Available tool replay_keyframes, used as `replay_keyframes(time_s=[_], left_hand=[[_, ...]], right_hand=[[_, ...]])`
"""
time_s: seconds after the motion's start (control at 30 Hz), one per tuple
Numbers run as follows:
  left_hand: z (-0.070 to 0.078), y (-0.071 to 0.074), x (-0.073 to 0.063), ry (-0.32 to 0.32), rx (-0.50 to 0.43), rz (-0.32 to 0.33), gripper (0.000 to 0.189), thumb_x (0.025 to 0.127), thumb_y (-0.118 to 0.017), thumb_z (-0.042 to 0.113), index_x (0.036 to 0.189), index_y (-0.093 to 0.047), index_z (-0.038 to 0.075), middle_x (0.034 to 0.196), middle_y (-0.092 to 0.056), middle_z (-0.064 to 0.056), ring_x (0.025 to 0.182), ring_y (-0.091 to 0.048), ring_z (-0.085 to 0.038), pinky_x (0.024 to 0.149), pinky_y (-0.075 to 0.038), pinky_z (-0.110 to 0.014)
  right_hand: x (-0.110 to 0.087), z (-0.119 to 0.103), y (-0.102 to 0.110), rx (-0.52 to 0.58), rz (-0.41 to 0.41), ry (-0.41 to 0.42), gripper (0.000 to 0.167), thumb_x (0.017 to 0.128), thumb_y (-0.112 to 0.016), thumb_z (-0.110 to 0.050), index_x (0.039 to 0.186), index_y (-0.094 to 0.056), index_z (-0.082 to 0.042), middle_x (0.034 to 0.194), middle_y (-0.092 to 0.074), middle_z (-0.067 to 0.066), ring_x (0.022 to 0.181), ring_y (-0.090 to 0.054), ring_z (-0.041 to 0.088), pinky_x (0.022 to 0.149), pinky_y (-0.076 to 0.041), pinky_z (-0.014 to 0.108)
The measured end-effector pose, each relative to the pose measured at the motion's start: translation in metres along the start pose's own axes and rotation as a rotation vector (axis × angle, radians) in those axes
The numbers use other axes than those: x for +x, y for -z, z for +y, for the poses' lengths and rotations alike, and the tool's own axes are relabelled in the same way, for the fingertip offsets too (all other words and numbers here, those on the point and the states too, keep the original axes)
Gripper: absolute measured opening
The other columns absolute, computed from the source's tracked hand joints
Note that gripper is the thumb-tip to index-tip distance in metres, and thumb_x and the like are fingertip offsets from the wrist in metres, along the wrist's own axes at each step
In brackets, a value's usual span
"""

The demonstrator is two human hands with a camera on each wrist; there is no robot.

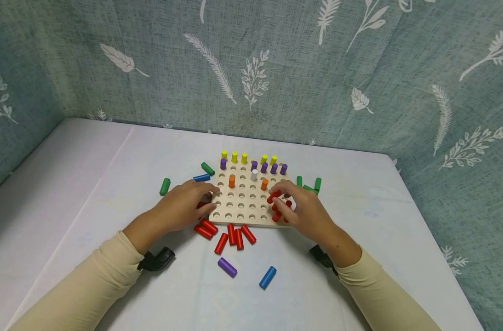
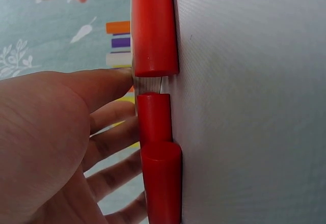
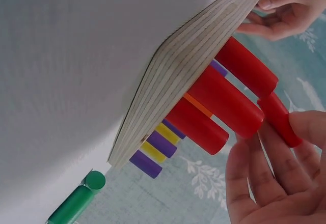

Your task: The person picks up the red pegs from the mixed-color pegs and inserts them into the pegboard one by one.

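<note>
A wooden pegboard [image 1: 251, 224] with rows of round holes lies between the hands. My left hand [image 1: 185, 204] rests at its left edge, fingers extended; in the left wrist view the thumb [image 2: 109, 84] touches that edge. Over the board's right side, my right hand [image 1: 307, 211] pinches a red peg [image 3: 279, 119] between thumb and fingers, tilted beside red pegs [image 3: 226, 102] standing in the holes. Yellow pegs [image 1: 234, 157] stand along the far row, with purple pegs [image 1: 264, 168] in front. A white peg [image 1: 254, 174] and two orange pegs [image 1: 231, 181] stand nearer the middle.
Several loose red pegs [image 1: 239, 239] lie before the board. Closer to me are a purple peg [image 1: 227, 267] and a blue peg [image 1: 267, 277]. Green pegs [image 1: 165, 186] lie left and right of the board, and another blue peg [image 1: 202, 177] is by the left hand.
</note>
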State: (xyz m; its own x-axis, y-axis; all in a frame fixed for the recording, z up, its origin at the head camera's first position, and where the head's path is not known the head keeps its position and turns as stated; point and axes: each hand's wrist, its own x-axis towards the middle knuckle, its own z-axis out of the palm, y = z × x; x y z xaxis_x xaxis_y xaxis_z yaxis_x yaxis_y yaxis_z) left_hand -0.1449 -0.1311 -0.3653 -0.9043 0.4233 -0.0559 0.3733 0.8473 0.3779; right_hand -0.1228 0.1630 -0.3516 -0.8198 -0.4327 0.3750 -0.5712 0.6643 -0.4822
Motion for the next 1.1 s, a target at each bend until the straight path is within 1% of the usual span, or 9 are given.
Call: replay_keyframes(time_s=[0.1,0.17,0.27,0.4,0.47,0.6,0.8,0.9,1.1], left_hand=[[-0.0001,-0.0009,0.0002,-0.004,-0.005,0.001,0.045,0.093,-0.072,0.028,0.132,-0.063,0.010,0.128,-0.066,-0.012,0.124,-0.058,-0.032,0.104,-0.048,-0.054],[-0.0006,-0.0008,0.0003,-0.006,-0.007,0.003,0.044,0.093,-0.072,0.028,0.132,-0.063,0.010,0.128,-0.066,-0.011,0.124,-0.058,-0.032,0.104,-0.048,-0.054],[-0.0010,-0.0010,0.0004,-0.005,-0.013,-0.001,0.044,0.093,-0.072,0.028,0.132,-0.063,0.010,0.126,-0.067,-0.011,0.123,-0.058,-0.031,0.103,-0.048,-0.053],[-0.0014,-0.0013,0.0001,-0.004,-0.014,-0.001,0.044,0.093,-0.072,0.028,0.132,-0.063,0.010,0.126,-0.067,-0.011,0.123,-0.058,-0.031,0.103,-0.049,-0.053],[-0.0015,-0.0013,0.0000,-0.008,-0.012,0.003,0.044,0.093,-0.072,0.029,0.132,-0.063,0.010,0.126,-0.067,-0.011,0.123,-0.058,-0.031,0.103,-0.049,-0.053],[-0.0009,-0.0008,0.0004,-0.015,-0.016,0.003,0.044,0.093,-0.072,0.028,0.132,-0.063,0.010,0.126,-0.067,-0.011,0.122,-0.059,-0.030,0.103,-0.049,-0.052],[-0.0006,-0.0003,0.0008,-0.011,-0.015,0.001,0.044,0.092,-0.073,0.029,0.131,-0.063,0.010,0.126,-0.068,-0.010,0.123,-0.059,-0.030,0.103,-0.049,-0.052],[-0.0005,-0.0004,0.0008,-0.005,-0.012,0.000,0.045,0.093,-0.072,0.029,0.132,-0.063,0.010,0.125,-0.068,-0.009,0.123,-0.058,-0.030,0.103,-0.049,-0.052],[-0.0004,-0.0001,0.0002,-0.007,-0.012,0.001,0.045,0.092,-0.073,0.029,0.131,-0.063,0.010,0.124,-0.068,-0.009,0.121,-0.059,-0.029,0.103,-0.050,-0.051]], right_hand=[[-0.0007,0.0004,-0.0012,-0.001,-0.018,-0.025,0.026,0.091,-0.072,-0.010,0.116,-0.064,-0.009,0.114,-0.072,0.005,0.099,-0.067,0.017,0.085,-0.060,0.037],[-0.0002,0.0003,-0.0018,-0.001,-0.037,-0.043,0.026,0.093,-0.070,-0.011,0.119,-0.063,-0.010,0.114,-0.071,0.004,0.096,-0.066,0.016,0.083,-0.060,0.036],[0.0001,-0.0002,-0.0023,-0.004,-0.070,-0.075,0.027,0.095,-0.068,-0.013,0.121,-0.062,-0.010,0.114,-0.071,0.003,0.088,-0.062,0.013,0.076,-0.059,0.031],[-0.0004,-0.0001,-0.0028,-0.005,-0.112,-0.099,0.026,0.096,-0.067,-0.013,0.121,-0.062,-0.012,0.114,-0.070,0.002,0.081,-0.054,0.011,0.068,-0.053,0.024],[-0.0008,0.0005,-0.0031,-0.011,-0.119,-0.096,0.025,0.095,-0.067,-0.013,0.120,-0.062,-0.013,0.114,-0.070,0.001,0.080,-0.053,0.010,0.068,-0.051,0.022],[-0.0013,0.0003,-0.0030,-0.017,-0.120,-0.079,0.024,0.094,-0.069,-0.014,0.118,-0.063,-0.014,0.108,-0.071,-0.001,0.077,-0.052,0.010,0.066,-0.050,0.022],[-0.0004,0.0027,-0.0043,-0.030,-0.140,-0.042,0.022,0.092,-0.072,-0.015,0.113,-0.068,-0.013,0.106,-0.073,-0.001,0.077,-0.056,0.008,0.070,-0.054,0.026],[-0.0005,0.0028,-0.0048,-0.034,-0.150,-0.037,0.020,0.091,-0.074,-0.015,0.110,-0.070,-0.013,0.104,-0.073,-0.001,0.078,-0.058,0.008,0.071,-0.055,0.026],[-0.0008,0.0039,-0.0074,-0.007,-0.142,-0.024,0.019,0.089,-0.076,-0.010,0.107,-0.071,-0.011,0.102,-0.073,0.002,0.081,-0.063,0.010,0.072,-0.059,0.029]])
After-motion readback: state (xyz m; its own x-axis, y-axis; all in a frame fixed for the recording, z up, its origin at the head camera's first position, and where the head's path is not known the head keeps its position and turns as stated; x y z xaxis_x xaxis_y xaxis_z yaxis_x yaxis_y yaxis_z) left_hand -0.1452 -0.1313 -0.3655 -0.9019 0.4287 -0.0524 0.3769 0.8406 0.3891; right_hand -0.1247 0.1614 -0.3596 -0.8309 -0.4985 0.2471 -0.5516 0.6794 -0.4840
